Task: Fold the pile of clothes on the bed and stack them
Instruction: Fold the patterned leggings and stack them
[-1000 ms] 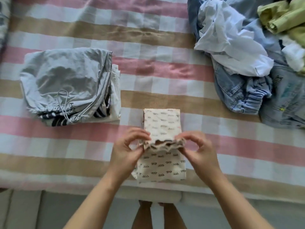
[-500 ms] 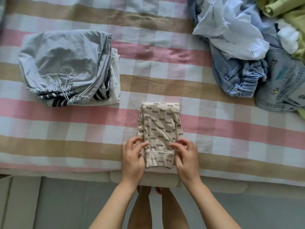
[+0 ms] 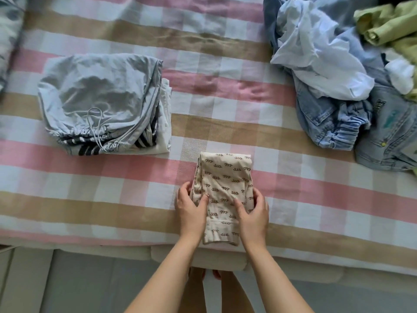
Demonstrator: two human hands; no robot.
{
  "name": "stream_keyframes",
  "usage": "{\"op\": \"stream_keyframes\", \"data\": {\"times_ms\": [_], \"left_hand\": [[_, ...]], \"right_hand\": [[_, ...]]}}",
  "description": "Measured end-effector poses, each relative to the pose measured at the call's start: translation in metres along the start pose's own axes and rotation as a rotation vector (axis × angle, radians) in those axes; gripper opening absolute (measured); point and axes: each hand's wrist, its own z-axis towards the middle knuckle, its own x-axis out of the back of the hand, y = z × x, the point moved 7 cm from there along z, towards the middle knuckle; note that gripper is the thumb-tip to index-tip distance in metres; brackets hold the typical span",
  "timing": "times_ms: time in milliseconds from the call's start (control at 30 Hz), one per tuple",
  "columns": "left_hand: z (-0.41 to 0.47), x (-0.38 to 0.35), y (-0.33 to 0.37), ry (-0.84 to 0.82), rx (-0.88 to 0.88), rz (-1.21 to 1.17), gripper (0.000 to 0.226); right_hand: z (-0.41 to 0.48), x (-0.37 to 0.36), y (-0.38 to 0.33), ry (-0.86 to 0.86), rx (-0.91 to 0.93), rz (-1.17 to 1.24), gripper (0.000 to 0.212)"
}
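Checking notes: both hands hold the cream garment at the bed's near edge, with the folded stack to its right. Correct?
No: the head view shows the folded stack to the left of the cream garment, which the left hand and right hand hold at the near edge of the bed.

Grey floor (image 3: 79,288) — blue-patterned fabric (image 3: 9,30) at far left.

No legible text (jeans patch (image 3: 380,103) blurred)
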Motion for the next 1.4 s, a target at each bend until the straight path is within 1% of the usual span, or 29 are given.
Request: {"op": "stream_keyframes", "data": {"times_ms": [67,100,167,267,333,500,633,733,767,833,867,967,1133,1233,1300,1333,1367,1400], "left_hand": [[0.005,0.000,-0.002,-0.075,0.077,-0.030,0.025],[0.008,-0.001,-0.001,-0.120,0.091,-0.020,0.017],[0.010,-0.002,0.002,-0.201,0.072,0.014,0.008],[0.012,0.011,0.016,-0.219,-0.042,0.059,0.013],[0.011,0.030,0.029,-0.173,-0.109,0.049,0.016],[0.025,0.109,0.078,0.016,-0.281,-0.013,0.011],[0.074,0.186,0.114,0.192,-0.358,-0.019,0.015],[0.127,0.227,0.128,0.278,-0.385,0.050,0.010],[0.145,0.239,0.131,0.303,-0.386,0.072,0.010],[0.178,0.252,0.135,0.330,-0.372,0.098,0.021],[0.194,0.256,0.134,0.336,-0.356,0.115,0.026],[0.225,0.254,0.120,0.326,-0.301,0.159,0.027],[0.232,0.244,0.101,0.413,-0.284,0.228,0.029],[0.225,0.239,0.096,0.408,-0.246,0.216,0.031],[0.222,0.236,0.092,0.362,-0.184,0.296,0.034],[0.220,0.236,0.092,0.341,-0.146,0.363,0.037],[0.219,0.239,0.093,0.343,-0.104,0.451,0.041],[0.216,0.245,0.097,0.381,-0.092,0.551,0.045]], "right_hand": [[0.001,-0.001,0.000,-0.030,-0.083,0.107,0.023],[0.001,-0.002,-0.002,-0.041,-0.088,0.117,0.017],[0.000,-0.002,-0.006,-0.065,-0.075,0.114,0.016],[-0.008,-0.004,-0.028,-0.097,-0.001,0.122,0.010],[-0.017,-0.006,-0.050,-0.113,0.061,0.150,0.008],[-0.032,-0.039,-0.139,-0.219,0.234,0.267,0.005],[-0.029,-0.098,-0.220,-0.302,0.329,0.288,0.012],[-0.016,-0.147,-0.268,-0.331,0.368,0.316,0.011],[-0.011,-0.164,-0.281,-0.338,0.371,0.317,0.008],[0.002,-0.192,-0.295,-0.339,0.360,0.303,0.002],[0.009,-0.204,-0.299,-0.330,0.350,0.287,0.003],[0.024,-0.230,-0.293,-0.288,0.279,0.238,0.002],[0.036,-0.242,-0.275,-0.235,0.212,0.170,0.010],[0.036,-0.237,-0.268,-0.194,0.200,0.162,0.018],[0.034,-0.233,-0.267,-0.192,0.211,0.154,0.019],[0.032,-0.232,-0.269,-0.194,0.219,0.153,0.023],[0.031,-0.229,-0.271,-0.180,0.247,0.136,0.027],[0.029,-0.223,-0.279,-0.113,0.338,0.069,0.031]]}}
